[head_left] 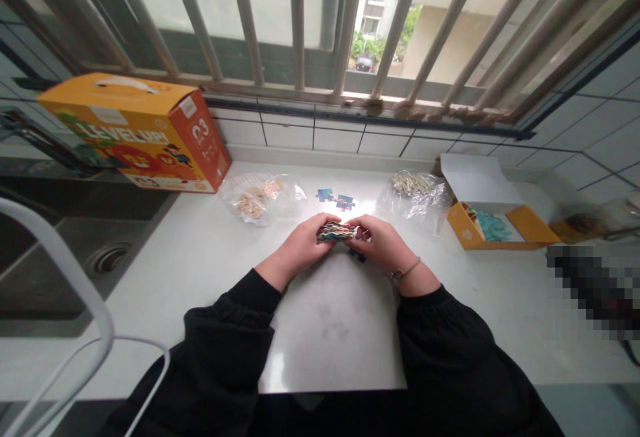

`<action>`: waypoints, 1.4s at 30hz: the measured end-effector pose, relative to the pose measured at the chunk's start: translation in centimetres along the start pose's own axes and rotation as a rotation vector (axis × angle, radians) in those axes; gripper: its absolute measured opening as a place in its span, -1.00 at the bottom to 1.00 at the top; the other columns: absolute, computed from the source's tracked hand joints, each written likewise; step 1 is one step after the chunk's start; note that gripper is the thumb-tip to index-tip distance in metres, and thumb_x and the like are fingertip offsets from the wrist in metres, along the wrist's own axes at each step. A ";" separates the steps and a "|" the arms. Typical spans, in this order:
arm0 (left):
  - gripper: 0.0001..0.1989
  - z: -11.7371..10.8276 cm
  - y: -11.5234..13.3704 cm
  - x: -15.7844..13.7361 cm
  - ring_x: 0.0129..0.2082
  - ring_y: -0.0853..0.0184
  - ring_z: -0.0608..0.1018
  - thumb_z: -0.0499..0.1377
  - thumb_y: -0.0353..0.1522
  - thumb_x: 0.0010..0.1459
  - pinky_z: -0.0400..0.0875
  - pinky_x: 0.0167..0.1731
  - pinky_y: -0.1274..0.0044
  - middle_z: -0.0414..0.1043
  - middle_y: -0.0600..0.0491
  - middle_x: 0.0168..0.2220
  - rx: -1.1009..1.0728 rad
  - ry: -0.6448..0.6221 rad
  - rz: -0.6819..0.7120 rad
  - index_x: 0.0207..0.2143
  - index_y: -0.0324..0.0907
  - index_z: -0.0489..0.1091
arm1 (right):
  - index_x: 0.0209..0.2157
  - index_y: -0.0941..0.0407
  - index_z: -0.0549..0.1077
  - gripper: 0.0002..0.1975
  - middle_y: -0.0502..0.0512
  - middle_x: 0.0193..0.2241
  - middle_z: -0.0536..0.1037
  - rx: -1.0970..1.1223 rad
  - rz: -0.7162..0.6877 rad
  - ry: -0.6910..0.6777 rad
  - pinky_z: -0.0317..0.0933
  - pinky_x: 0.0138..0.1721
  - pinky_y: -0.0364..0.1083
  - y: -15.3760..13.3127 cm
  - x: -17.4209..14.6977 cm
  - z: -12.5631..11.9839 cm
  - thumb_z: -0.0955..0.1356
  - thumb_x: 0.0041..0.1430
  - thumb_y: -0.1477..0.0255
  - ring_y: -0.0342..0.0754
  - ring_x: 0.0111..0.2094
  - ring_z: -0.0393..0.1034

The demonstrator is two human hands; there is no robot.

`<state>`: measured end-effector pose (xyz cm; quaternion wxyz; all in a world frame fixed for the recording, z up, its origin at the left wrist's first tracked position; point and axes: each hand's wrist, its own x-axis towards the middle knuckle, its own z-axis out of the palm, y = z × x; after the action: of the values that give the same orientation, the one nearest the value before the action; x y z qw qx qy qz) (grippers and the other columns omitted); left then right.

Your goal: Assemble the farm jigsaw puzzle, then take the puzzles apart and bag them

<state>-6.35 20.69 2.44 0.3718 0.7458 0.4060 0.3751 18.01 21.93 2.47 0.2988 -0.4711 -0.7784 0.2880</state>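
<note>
Between my two hands, above the white counter, is a stack of jigsaw puzzle pieces (336, 231) seen edge-on. The fingers of my left hand (307, 237) are wrapped round the stack's left end. My right hand (381, 240) grips its right end with thumb and fingers. Just beyond my hands lie a blue puzzle piece (325, 195) and a second puzzle piece (345, 203) with blue and pinkish colours. A dark blue puzzle piece (358, 255) shows partly under my right hand; the rest of it is hidden.
A clear bag (260, 200) of pieces lies to the left, another bag (415, 190) to the right. An open orange box (477, 237) holds teal pieces. A large orange carton (135, 133) stands beside the sink (125, 223). A white cable (75, 270) crosses the lower left.
</note>
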 end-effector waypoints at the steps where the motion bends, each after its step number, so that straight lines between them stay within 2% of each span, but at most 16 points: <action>1: -0.55 0.0 0.0 0.0 0.06 0.13 0.64 0.30 -0.49 0.19 0.48 0.16 0.28 0.61 -0.04 0.08 0.009 0.006 0.001 0.14 -0.08 0.49 | -0.02 0.04 0.63 -0.68 0.06 -0.23 0.66 0.049 0.007 0.000 0.46 -0.18 -0.01 -0.1 0.0 0.3 0.53 0.17 0.44 -0.03 -0.30 0.53; 5: -0.55 0.2 -0.2 0.1 0.05 0.11 0.63 0.33 -0.49 0.14 0.49 0.17 0.26 0.60 -0.05 0.07 0.039 -0.014 0.012 0.09 -0.08 0.49 | 0.01 0.02 0.59 -0.71 0.11 -0.07 0.69 0.301 0.017 -0.081 0.54 -0.08 0.02 -0.9 0.1 1.2 0.48 0.24 0.39 0.02 -0.14 0.64; 7: -0.56 0.2 -0.1 0.1 0.05 0.11 0.63 0.32 -0.49 0.14 0.48 0.17 0.27 0.60 -0.03 0.06 0.052 -0.009 0.006 0.08 -0.07 0.49 | 0.04 0.01 0.57 -0.70 0.12 -0.04 0.68 0.327 0.005 -0.095 0.55 -0.12 0.01 -1.1 0.1 1.0 0.47 0.28 0.35 0.01 -0.14 0.64; 10: -0.57 -0.3 -0.1 0.1 0.04 0.12 0.64 0.32 -0.47 0.17 0.48 0.16 0.27 0.61 -0.02 0.05 0.082 0.042 -0.021 0.09 -0.06 0.47 | 0.02 0.02 0.60 -0.73 0.15 -0.08 0.64 0.136 -0.040 0.012 0.51 -0.18 0.03 -0.8 0.0 -0.4 0.48 0.31 0.31 0.00 -0.23 0.57; 12: -0.57 -0.6 -0.2 0.1 0.03 0.12 0.64 0.33 -0.45 0.17 0.48 0.16 0.28 0.60 -0.02 0.03 0.112 0.083 -0.051 0.10 -0.06 0.46 | -0.06 0.03 0.63 -0.74 0.16 -0.13 0.63 -0.040 -0.058 0.038 0.46 -0.14 0.07 -0.4 -0.4 -1.6 0.55 0.25 0.26 0.04 -0.23 0.52; 16: -0.51 -1.1 -0.8 0.1 0.07 0.08 0.60 0.34 -0.48 0.12 0.46 0.17 0.25 0.58 -0.03 0.04 0.195 0.098 -0.038 0.11 -0.05 0.43 | -0.17 0.02 0.65 -0.53 0.15 -0.16 0.60 -0.238 0.004 -0.093 0.41 -0.09 0.09 0.6 -1.3 -2.9 0.73 -0.11 0.24 0.12 -0.17 0.50; 22: -0.55 -1.2 -0.9 0.1 0.07 -0.02 0.54 0.36 -0.46 0.08 0.41 0.15 0.15 0.55 -0.07 0.01 0.349 0.097 -0.027 0.04 -0.06 0.45 | -0.18 0.04 0.60 -0.56 0.12 -0.15 0.59 -0.225 0.046 -0.150 0.35 -0.18 0.00 0.9 -1.6 -2.4 0.71 -0.08 0.34 0.06 -0.21 0.49; 24: -0.56 -1.5 -0.6 -0.1 0.05 0.02 0.55 0.33 -0.48 0.08 0.43 0.13 0.19 0.55 -0.06 0.01 0.295 0.054 -0.001 0.04 -0.05 0.46 | -0.18 0.04 0.56 -0.56 0.08 -0.22 0.59 -0.195 0.075 -0.139 0.31 -0.26 -0.03 0.8 -1.5 -2.3 0.69 -0.08 0.37 0.02 -0.28 0.46; 28: -0.62 -2.0 0.3 -0.4 -0.03 0.11 0.58 0.31 -0.50 0.09 0.47 0.06 0.28 0.58 -0.02 -0.04 0.175 -0.128 0.056 -0.03 -0.04 0.51 | -0.18 0.02 0.49 -0.76 -0.02 -0.36 0.58 -0.116 0.130 -0.088 0.24 -0.32 -0.07 0.5 -1.2 -2.1 0.53 0.13 0.43 -0.05 -0.38 0.40; 32: -0.76 -2.4 0.7 -0.4 -0.04 0.11 0.58 0.36 -0.48 0.06 0.46 0.04 0.30 0.58 -0.02 -0.11 0.194 -0.125 0.089 -0.19 -0.07 0.57 | -0.16 0.03 0.52 -0.83 0.01 -0.34 0.62 -0.048 0.131 -0.029 0.28 -0.28 -0.06 0.3 -0.7 -1.7 0.49 0.23 0.34 -0.03 -0.35 0.44; 35: -0.79 -3.0 0.7 -0.6 -0.13 0.16 0.61 0.38 -0.46 0.08 0.46 -0.09 0.37 0.60 0.01 -0.15 0.196 -0.146 0.047 -0.20 -0.07 0.59 | -0.15 0.03 0.54 -0.79 0.04 -0.32 0.66 0.036 0.141 0.015 0.32 -0.26 -0.04 0.1 -0.3 -0.7 0.51 0.24 0.27 -0.02 -0.34 0.49; 38: -0.78 -3.9 0.8 -1.0 -0.19 0.19 0.63 0.43 -0.39 0.08 0.44 -0.18 0.42 0.64 0.05 -0.18 0.194 -0.229 -0.016 -0.19 -0.06 0.61 | -0.13 0.04 0.56 -0.76 0.04 -0.31 0.67 0.162 0.137 0.007 0.36 -0.26 -0.04 -0.5 0.3 1.1 0.51 0.29 0.21 -0.02 -0.34 0.51; 42: -0.74 -4.8 1.0 -1.5 -0.23 0.20 0.63 0.49 -0.33 0.04 0.42 -0.23 0.45 0.65 0.09 -0.24 0.189 -0.318 -0.089 -0.20 -0.06 0.59 | -0.12 0.04 0.60 -0.82 0.04 -0.29 0.68 0.187 0.083 -0.047 0.38 -0.21 -0.03 -1.8 0.9 3.4 0.52 0.30 0.28 -0.03 -0.31 0.52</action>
<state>-10.73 20.21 5.09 0.3759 0.8085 0.4082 0.1959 14.19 21.44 1.72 0.3111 -0.4661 -0.7346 0.3825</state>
